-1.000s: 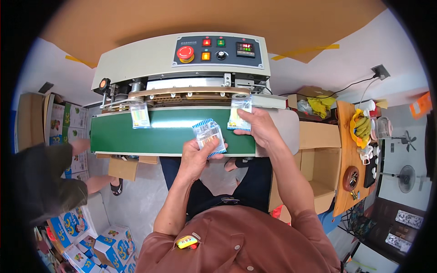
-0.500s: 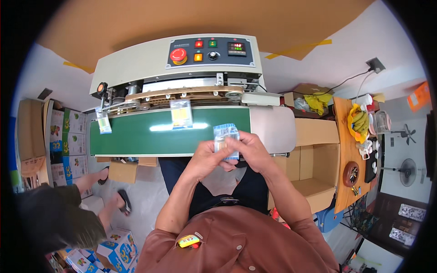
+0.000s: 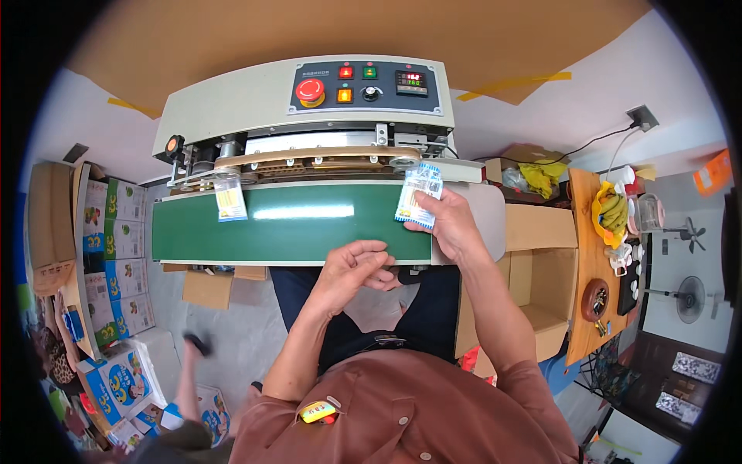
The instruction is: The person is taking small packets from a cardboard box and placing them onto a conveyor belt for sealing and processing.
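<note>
A small clear packet with blue-and-white edging [image 3: 418,193] is pinched between the thumb and fingers of my right hand [image 3: 448,220]. Its upper edge is at the right end of the band sealer's [image 3: 232,108] sealing band [image 3: 317,154]. My left hand [image 3: 354,267] hovers near the front edge of the green conveyor belt [image 3: 325,232], its fingers loosely bent and apart, with nothing visible in them. Farther left, another packet [image 3: 230,203] hangs from the sealing band against the green belt.
A red stop button [image 3: 310,91] and lit switches sit on the sealer's panel. Open cardboard boxes [image 3: 541,224] stand right, beside a wooden table [image 3: 581,271] with bananas [image 3: 613,210]. Printed cartons [image 3: 127,232] are stacked left. Another person's leg [image 3: 188,379] shows lower left.
My right hand has carried the packet up and right to the sealing band; my left hand has let go of it. The sealed-line packet moved left, and the leftmost one is gone. The other person moved.
</note>
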{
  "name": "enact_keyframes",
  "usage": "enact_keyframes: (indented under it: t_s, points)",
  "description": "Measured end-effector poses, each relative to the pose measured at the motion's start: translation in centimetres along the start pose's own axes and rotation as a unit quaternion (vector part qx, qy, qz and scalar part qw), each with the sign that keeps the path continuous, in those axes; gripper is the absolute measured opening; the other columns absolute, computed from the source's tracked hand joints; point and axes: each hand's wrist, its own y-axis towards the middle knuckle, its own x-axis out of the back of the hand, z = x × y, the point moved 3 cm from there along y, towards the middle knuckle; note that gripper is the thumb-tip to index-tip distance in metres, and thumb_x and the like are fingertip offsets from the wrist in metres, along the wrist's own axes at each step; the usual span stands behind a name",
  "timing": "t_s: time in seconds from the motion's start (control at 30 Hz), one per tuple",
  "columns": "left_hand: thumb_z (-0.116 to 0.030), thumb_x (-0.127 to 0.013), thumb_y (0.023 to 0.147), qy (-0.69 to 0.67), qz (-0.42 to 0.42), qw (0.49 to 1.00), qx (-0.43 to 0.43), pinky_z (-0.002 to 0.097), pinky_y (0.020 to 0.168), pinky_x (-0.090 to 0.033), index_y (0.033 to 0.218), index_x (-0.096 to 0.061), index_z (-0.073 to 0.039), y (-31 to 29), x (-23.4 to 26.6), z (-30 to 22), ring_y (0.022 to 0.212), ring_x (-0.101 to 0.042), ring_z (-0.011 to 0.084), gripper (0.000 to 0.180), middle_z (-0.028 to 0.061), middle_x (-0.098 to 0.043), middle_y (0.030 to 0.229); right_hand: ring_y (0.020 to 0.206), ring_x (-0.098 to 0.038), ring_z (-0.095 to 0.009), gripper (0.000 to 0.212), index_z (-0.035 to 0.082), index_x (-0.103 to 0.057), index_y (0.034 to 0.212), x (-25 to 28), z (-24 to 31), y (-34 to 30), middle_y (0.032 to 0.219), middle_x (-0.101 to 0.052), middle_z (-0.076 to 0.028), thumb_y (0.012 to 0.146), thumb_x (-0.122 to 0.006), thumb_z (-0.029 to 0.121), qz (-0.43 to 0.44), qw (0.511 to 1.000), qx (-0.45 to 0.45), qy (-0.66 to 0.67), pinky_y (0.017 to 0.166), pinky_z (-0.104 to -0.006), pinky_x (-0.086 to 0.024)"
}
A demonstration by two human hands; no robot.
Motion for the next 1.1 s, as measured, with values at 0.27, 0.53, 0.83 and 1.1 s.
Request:
enact_keyframes:
  t_s: [0.27,0.53,0.83,1.1]
  points:
    - [-0.018,-0.06,0.098,0.0,-0.002,1.0,-0.006,0.0272,0.07,-0.058,0.125,-0.058,0.003,-0.7,0.5,0.0,0.085,-0.07,0.0184,0.034,0.015,-0.069,0.108,0.094,-0.067,-0.019,0.028,-0.002,-0.059,0.116,-4.7,-1.4,2.0,0.108,-0.066,-0.01,0.097,-0.061,0.018,0.044,0.998,-0.032,0.021,0.076,-0.0332,-0.061]
    - [-0.016,-0.062,0.097,0.045,-0.008,0.999,0.02,0.0277,0.072,-0.056,0.125,-0.058,0.002,-2.1,-0.1,2.0,0.084,-0.07,0.0191,0.034,0.0137,-0.07,0.102,0.096,-0.067,-0.019,0.038,-0.002,-0.056,0.126,-1.1,-1.1,-5.1,0.11,-0.067,-0.011,0.097,-0.061,0.021,0.022,0.99,0.082,-0.11,0.078,-0.0319,-0.057]
    - [-0.016,-0.062,0.096,0.157,0.051,0.979,0.122,0.0303,0.07,-0.059,0.122,-0.06,0.001,-1.7,-4.6,5.8,0.083,-0.07,0.0208,0.032,0.0143,-0.07,0.099,0.101,-0.063,-0.025,0.038,-0.002,-0.059,0.12,34.9,-9.4,-15.3,0.11,-0.067,-0.012,0.083,-0.067,0.004,-0.194,0.865,0.113,-0.448,0.09,-0.0321,-0.05]
    - [-0.015,-0.061,0.096,0.231,0.02,0.963,0.136,0.032,0.073,-0.059,0.121,-0.06,0.0,-2.2,-6.8,6.0,0.085,-0.07,0.0208,0.03,0.0144,-0.07,0.099,0.132,-0.044,-0.038,0.068,0.005,-0.044,0.141,36.8,-20.1,-8.1,0.139,-0.049,-0.022,0.078,-0.069,0.006,-0.158,0.817,0.019,-0.555,0.11,-0.0417,-0.038]
